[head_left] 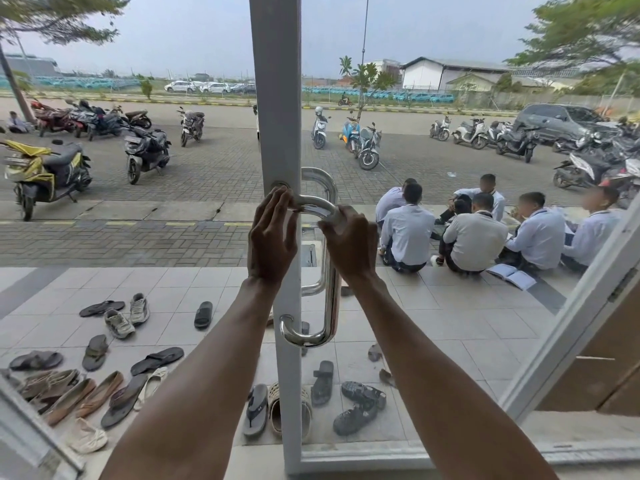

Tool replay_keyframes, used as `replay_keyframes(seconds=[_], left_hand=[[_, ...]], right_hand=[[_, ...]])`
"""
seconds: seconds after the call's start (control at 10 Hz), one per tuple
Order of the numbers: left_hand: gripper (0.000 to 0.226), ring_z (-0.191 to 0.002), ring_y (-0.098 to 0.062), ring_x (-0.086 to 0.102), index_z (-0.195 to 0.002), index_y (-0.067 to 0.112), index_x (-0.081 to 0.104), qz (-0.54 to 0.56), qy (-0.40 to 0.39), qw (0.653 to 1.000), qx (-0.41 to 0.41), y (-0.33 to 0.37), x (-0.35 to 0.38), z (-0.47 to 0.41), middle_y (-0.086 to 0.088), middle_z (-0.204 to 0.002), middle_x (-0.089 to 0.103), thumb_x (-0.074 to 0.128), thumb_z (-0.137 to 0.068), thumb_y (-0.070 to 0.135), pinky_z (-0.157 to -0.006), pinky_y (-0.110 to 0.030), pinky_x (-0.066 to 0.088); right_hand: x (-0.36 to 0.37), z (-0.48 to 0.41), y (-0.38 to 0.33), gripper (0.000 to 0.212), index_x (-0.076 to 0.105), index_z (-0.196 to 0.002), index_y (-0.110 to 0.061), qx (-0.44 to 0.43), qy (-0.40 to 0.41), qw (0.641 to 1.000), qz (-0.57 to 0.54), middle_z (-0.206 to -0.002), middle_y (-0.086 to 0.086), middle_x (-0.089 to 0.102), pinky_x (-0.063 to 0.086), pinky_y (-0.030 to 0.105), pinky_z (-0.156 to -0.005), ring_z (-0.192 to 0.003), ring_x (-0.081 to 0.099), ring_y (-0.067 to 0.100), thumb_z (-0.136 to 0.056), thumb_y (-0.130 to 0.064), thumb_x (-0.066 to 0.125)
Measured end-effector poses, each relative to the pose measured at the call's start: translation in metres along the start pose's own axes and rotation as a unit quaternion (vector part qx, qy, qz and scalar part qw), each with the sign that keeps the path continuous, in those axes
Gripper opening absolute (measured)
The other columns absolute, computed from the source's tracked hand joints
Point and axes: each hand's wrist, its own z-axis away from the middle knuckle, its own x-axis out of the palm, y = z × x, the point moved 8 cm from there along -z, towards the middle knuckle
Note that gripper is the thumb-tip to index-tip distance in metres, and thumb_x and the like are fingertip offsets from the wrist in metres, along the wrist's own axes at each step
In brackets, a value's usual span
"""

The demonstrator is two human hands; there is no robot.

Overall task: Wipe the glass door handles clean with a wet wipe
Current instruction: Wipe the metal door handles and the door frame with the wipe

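The door frame (277, 98) is painted pale grey-white, and the handle (327, 306) on it is shiny, mirror-bright silver. Beyond the glass, the porch tiles (450, 323) are light grey, with a darker grey band at the edges, while the parking lot paving (214, 161) is grey-brown brick laid in a herringbone pattern (a broken yellow line runs along its near edge). One scooter (41, 174) is yellow and black; another scooter (349, 133) is blue. The seated people's shirts (408, 233) are pale blue-white. The scattered sandals (156, 360) are mostly black, brown and cream.
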Motion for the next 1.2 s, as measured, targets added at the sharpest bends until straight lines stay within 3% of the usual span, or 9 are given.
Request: replay_keyframes(seconds=[0.1, 0.4, 0.9, 1.0, 1.1, 1.2], left_hand=[[0.034, -0.126, -0.032, 0.055, -0.125, -0.007, 0.06, -0.001, 0.001, 1.0, 0.005, -0.002, 0.001, 0.001, -0.019, -0.129, 0.062, 0.059, -0.094, 0.007, -0.111, -0.031, 0.04], [0.036, -0.126, -0.033, 0.054, -0.126, -0.009, 0.059, 0.006, 0.039, 0.999, 0.028, -0.005, 0.008, 0.007, -0.022, -0.13, 0.06, 0.06, -0.094, 0.006, -0.112, -0.031, 0.038], [0.037, -0.129, -0.033, 0.051, -0.127, -0.01, 0.057, 0.008, 0.049, 0.996, 0.08, -0.018, 0.016, 0.009, -0.022, -0.132, 0.058, 0.06, -0.094, 0.006, -0.112, -0.034, 0.038], [0.038, -0.131, -0.034, 0.049, -0.127, -0.012, 0.055, 0.019, 0.043, 0.996, 0.079, -0.018, 0.019, 0.009, -0.024, -0.133, 0.056, 0.059, -0.094, 0.005, -0.112, -0.038, 0.039], [0.041, -0.133, -0.036, 0.045, -0.129, -0.014, 0.052, 0.034, 0.03, 0.996, 0.078, -0.019, 0.022, 0.012, -0.026, -0.137, 0.052, 0.057, -0.093, 0.003, -0.113, -0.042, 0.037], [0.046, -0.137, -0.037, 0.04, -0.132, -0.017, 0.046, 0.053, 0.016, 0.995, 0.077, -0.021, 0.027, 0.014, -0.027, -0.142, 0.046, 0.056, -0.09, -0.004, -0.115, -0.042, 0.034]], right_hand=[[0.007, 0.02, 0.018, 0.025, 0.064, -0.079, -0.008, 0.024, 0.005, 1.0, -0.018, -0.071, 0.011, 0.068, 0.036, 0.026, -0.056, -0.063, 0.061, 0.028, -0.083, -0.032, 0.07], [0.06, 0.113, 0.1, 0.032, 0.065, -0.089, -0.007, 0.154, -0.064, 0.986, 0.0, -0.083, 0.015, 0.07, 0.052, 0.037, -0.068, -0.08, 0.066, 0.035, -0.083, -0.038, 0.071], [0.101, 0.191, 0.153, 0.025, 0.068, -0.087, -0.008, 0.319, -0.109, 0.941, 0.009, -0.087, 0.013, 0.073, 0.053, 0.038, -0.072, -0.086, 0.068, 0.035, -0.08, -0.032, 0.074], [0.106, 0.201, 0.155, 0.023, 0.069, -0.086, -0.009, 0.376, -0.083, 0.923, -0.018, -0.086, 0.012, 0.074, 0.054, 0.041, -0.075, -0.086, 0.069, 0.034, -0.08, -0.03, 0.075], [0.11, 0.213, 0.156, 0.022, 0.071, -0.086, -0.007, 0.454, -0.045, 0.888, -0.062, -0.087, 0.014, 0.074, 0.053, 0.034, -0.073, -0.086, 0.069, 0.033, -0.079, -0.027, 0.076], [0.119, 0.228, 0.157, 0.026, 0.073, -0.09, -0.003, 0.544, -0.011, 0.832, -0.111, -0.09, 0.014, 0.074, 0.042, 0.022, -0.065, -0.085, 0.069, 0.028, -0.078, -0.026, 0.078]])
